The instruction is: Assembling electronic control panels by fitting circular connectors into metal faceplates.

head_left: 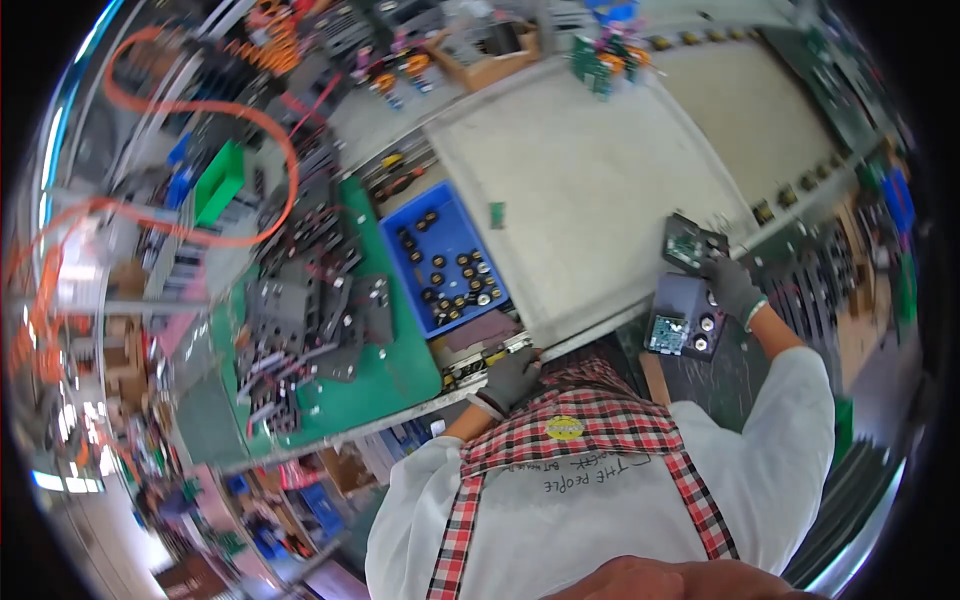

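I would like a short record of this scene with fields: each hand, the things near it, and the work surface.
left hand: gloved left hand, resting at the near edge of the bench; whether it holds anything cannot be told
right hand: gloved right hand, touching a small dark module with a green circuit board
near right hand: grey box with round parts
left of mat: blue bin of small black round parts
surface: pale work mat

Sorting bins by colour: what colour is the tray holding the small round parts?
Blue tray, seen clearly in the head view.
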Motion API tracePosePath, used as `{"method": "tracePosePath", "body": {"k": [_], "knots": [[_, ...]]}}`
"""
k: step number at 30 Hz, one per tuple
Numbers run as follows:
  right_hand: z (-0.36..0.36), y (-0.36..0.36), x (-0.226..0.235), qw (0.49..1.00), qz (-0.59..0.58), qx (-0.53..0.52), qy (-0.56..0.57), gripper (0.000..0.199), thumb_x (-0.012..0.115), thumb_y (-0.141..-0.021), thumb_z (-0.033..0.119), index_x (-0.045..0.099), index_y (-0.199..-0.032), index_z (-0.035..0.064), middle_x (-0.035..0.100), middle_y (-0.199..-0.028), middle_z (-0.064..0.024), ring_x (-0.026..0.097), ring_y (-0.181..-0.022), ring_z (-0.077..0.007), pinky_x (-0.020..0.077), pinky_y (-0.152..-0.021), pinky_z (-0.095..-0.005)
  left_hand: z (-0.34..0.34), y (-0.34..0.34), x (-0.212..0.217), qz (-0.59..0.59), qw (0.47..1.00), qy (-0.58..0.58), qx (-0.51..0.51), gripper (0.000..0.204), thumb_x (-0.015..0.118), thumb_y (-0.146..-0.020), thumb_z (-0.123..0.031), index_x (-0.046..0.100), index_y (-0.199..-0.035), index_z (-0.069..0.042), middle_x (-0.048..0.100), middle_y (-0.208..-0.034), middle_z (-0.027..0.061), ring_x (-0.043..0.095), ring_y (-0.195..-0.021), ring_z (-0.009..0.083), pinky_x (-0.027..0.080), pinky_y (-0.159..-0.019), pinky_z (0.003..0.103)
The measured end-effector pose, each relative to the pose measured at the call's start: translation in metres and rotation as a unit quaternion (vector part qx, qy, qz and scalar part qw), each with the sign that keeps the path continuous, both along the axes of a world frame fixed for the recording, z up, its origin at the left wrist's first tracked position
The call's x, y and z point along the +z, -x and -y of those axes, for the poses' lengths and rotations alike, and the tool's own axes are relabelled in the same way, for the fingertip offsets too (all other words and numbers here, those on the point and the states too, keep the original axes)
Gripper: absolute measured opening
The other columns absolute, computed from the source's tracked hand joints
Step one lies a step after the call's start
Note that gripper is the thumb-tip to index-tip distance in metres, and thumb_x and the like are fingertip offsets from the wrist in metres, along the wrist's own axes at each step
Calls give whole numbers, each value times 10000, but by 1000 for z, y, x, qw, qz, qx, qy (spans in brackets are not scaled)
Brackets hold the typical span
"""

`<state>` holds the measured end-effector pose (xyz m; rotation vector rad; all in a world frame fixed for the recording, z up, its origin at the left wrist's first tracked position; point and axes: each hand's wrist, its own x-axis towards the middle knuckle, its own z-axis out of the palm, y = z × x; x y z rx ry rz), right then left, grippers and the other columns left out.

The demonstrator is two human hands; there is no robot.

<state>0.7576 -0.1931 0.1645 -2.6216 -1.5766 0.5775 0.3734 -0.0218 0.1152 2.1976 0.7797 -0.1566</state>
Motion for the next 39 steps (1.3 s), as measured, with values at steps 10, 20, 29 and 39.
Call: {"method": "tracePosePath", "body": {"k": [10,20,29,39], "knots": [[-144,-50,-82,980,-25,-143,-136,227,530,-717,115,561,-896,-21,605,-850,-221,589,-827,-363,459,-709,-404,35,57,6,-33,983,44,177,356,456,-803,-284,557,-1087,-94,595,-1006,150,562,-925,312,436,-813,395],[-162,-24,-111,982,51,-176,-45,359,521,-705,203,588,-1008,24,605,-919,-216,577,-886,-364,448,-773,-426,-13,171,17,1,919,-39,393,348,483,-815,-300,552,-1081,-86,593,-1016,144,564,-933,317,442,-814,389],[-193,129,-95,936,-39,-94,-337,478,557,-780,67,419,-1234,9,471,-1213,-162,494,-1047,-222,384,-886,-322,-200,346,47,112,743,-223,622,356,554,-770,-237,543,-1069,-44,605,-940,150,585,-866,304,452,-777,363],[-256,351,-67,858,-437,-40,-266,403,493,-779,21,489,-1182,41,562,-1014,-88,553,-804,-140,445,-728,-267,-202,473,-17,57,532,-242,809,558,582,-716,-302,427,-1132,35,496,-1037,234,449,-1016,377,360,-903,402]]}}
